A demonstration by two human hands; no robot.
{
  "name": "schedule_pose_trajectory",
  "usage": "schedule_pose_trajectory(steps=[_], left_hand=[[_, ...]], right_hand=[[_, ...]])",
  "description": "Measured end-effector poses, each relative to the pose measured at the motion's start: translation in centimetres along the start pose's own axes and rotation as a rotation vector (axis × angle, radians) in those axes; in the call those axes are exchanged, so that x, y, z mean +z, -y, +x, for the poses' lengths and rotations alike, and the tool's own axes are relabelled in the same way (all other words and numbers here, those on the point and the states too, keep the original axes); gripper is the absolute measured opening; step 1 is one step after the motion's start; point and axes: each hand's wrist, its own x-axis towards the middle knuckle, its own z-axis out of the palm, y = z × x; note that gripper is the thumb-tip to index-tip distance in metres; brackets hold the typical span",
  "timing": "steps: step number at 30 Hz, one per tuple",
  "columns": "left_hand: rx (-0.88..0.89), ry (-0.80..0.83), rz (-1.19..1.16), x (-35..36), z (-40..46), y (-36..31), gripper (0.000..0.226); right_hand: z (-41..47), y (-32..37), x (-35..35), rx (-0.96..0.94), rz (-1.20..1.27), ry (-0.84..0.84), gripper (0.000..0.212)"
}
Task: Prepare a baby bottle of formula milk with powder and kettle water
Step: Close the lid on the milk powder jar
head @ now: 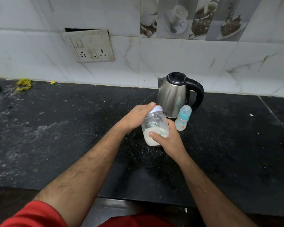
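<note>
On a dark speckled tabletop (72, 128), a steel kettle (174, 94) with a black handle stands by the tiled wall. In front of it a clear powder jar (154, 126) (white powder in its lower part) is held tilted above the surface, the right hand (169, 141) in a grasping grip round its body and the left hand (138, 117) curled over its white lid (157, 110). A small blue baby bottle (182, 118), capped, stands upright just beside the kettle's base.

honestly nothing you can read here, tiny brand print low on the kettle (172, 95) too blurry, baby bottle (182, 118) print unreadable
</note>
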Motion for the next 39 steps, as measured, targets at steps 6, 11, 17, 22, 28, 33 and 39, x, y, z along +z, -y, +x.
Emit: schedule_pose_trajectory(steps=[6, 11, 17, 22, 28, 33, 39], left_hand=[[0.009, -0.017, 0.035, 0.3, -0.7, 0.5, 0.042], [-0.010, -0.058, 0.113, 0.7, -0.9, 0.8, 0.041], [-0.043, -0.079, 0.159, 0.9, -1.2, 1.2, 0.044], [-0.008, -0.007, -0.067, 0.1, -1.6, 0.7, 0.038], [-0.032, 0.058, -0.184, -1.9, -1.6, 1.0, 0.035], [-0.083, -0.010, -0.180, -0.8, -1.2, -0.6, 0.014], [-0.049, -0.211, 0.094, 1.4, -0.3, -1.5, 0.042]], right_hand=[[-0.3, 0.3, 0.2, 0.011, -0.080, -0.016, 0.065], [-1.3, 0.9, 1.2, 0.010, -0.329, -0.115, 0.075], [-1.3, 1.2, 1.5, 0.030, -0.532, -0.113, 0.092], [-0.9, 1.3, 0.1, 0.080, 0.000, 0.049, 0.074], [-0.9, 1.0, -0.5, 0.070, 0.117, 0.134, 0.077], [-1.5, 1.2, 0.4, 0.008, -0.152, -0.074, 0.079], [-1.4, 1.8, 1.3, -0.003, -0.276, -0.130, 0.098]])
